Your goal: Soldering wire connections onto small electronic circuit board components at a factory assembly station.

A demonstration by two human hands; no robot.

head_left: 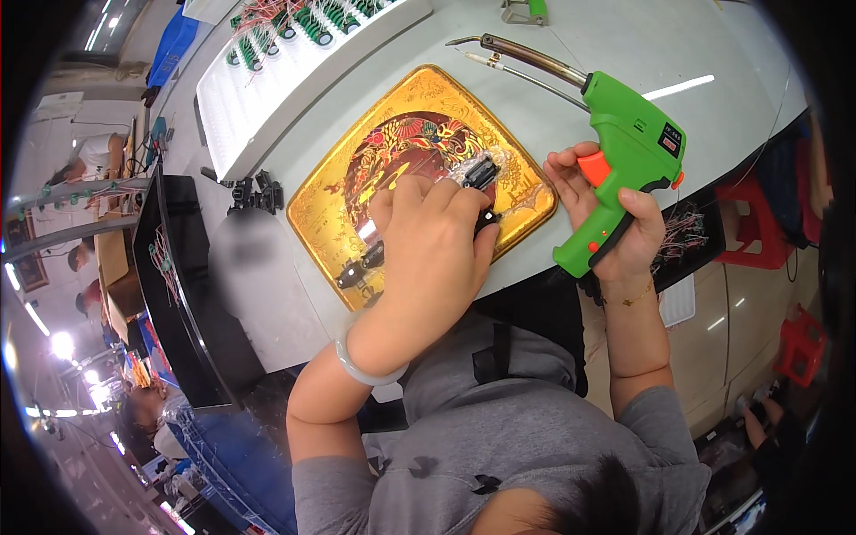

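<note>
1. Head view, looking straight down at a pale worktable [624, 36], edges bent by the lens.
2. Left hand [428, 245] down on a gold tray [321, 201] with a red patterned middle, fingers curled over a small black part [481, 171]. Pinched or just touched? Can't tell, fingertips hide it.
3. More little black parts [361, 267] lying on the tray's near corner, just beside the wrist.
4. Pale bangle [361, 366] round the left wrist.
5. Right hand [611, 214] wrapped tight round the grip of a green soldering gun [637, 147], finger resting on the orange trigger [593, 168].
6. Gun held up at the right of the tray, dark metal tip [513, 49] pointing away toward the top left, thin wire feed tube running alongside it.
7. Tip well apart from the black part, hanging over bare table past the tray's far corner.
8. White rack [267, 98] at the top left, loaded with green cylinder bits and red wires.
9. Small cluster of black pieces [254, 192] on the table between rack and tray.
10. Black tray [183, 294] off the left table edge, with thin wires on it.
11. Grey shirt [508, 419] filling the bottom, red stool [758, 223] at the right.
</note>
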